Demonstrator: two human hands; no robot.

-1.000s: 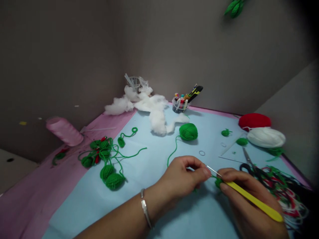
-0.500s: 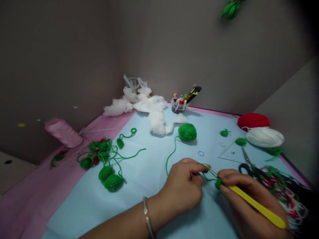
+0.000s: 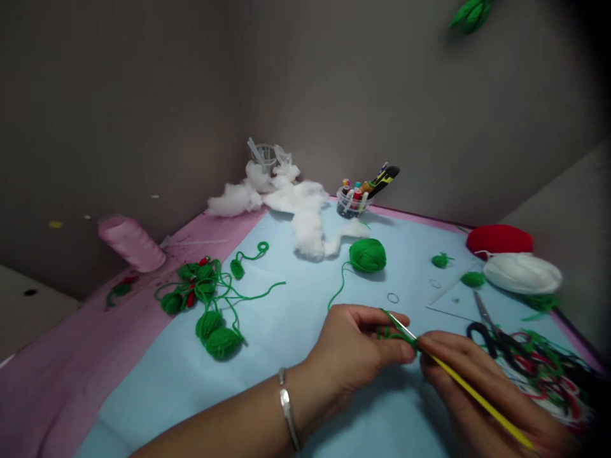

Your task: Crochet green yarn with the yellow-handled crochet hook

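A grey corner holds a blue-papered bench [image 3: 157,394], with a green yarn ball [image 3: 367,255] near its middle, cotton stuffing [image 3: 308,229] just behind that ball and scissors [image 3: 496,337] off to its right. In front of the ball, the left hand [image 3: 356,346] keeps a narrow grip, pinching a small green crochet piece [image 3: 396,333]. The right hand [image 3: 482,381] grips a yellow crochet hook [image 3: 470,393], its metal shaft running across that piece.
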